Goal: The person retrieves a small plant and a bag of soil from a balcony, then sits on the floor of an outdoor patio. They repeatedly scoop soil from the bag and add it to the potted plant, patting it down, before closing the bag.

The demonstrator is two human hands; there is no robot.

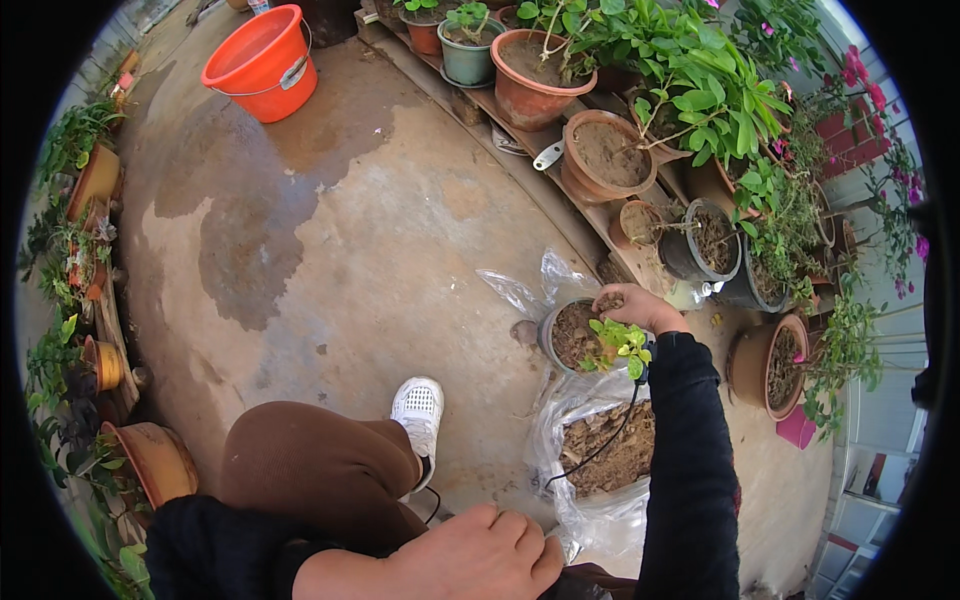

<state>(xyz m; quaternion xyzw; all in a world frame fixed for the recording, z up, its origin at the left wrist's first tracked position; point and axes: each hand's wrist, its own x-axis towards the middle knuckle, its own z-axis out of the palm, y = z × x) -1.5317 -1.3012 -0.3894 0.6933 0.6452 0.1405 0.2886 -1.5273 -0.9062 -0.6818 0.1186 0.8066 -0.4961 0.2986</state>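
Note:
My right hand [636, 307] pinches a clump of brown soil [611, 301] at the rim of a small grey plant pot [549, 341]. Dark crumbly soil [572, 330] fills the pot, and a leafy plant with yellow-green leaves [621, 341] leans over its near right side. Just below the pot, a clear plastic bag [551, 450] lies spread around loose brown soil mix [607, 446]. A thin black cable crosses the bag near my right sleeve. Low in the view, my left hand [472, 555] lies back upward near my legs, its palm and fingertips hidden.
An orange bucket [262, 67] with a wire handle stands on wet concrete [251, 255]. Several potted plants line a low wooden shelf [517, 139], including a terracotta pot [607, 161]. A clear bottle [686, 294] stands beside the shelf. More pots [161, 461] line the left.

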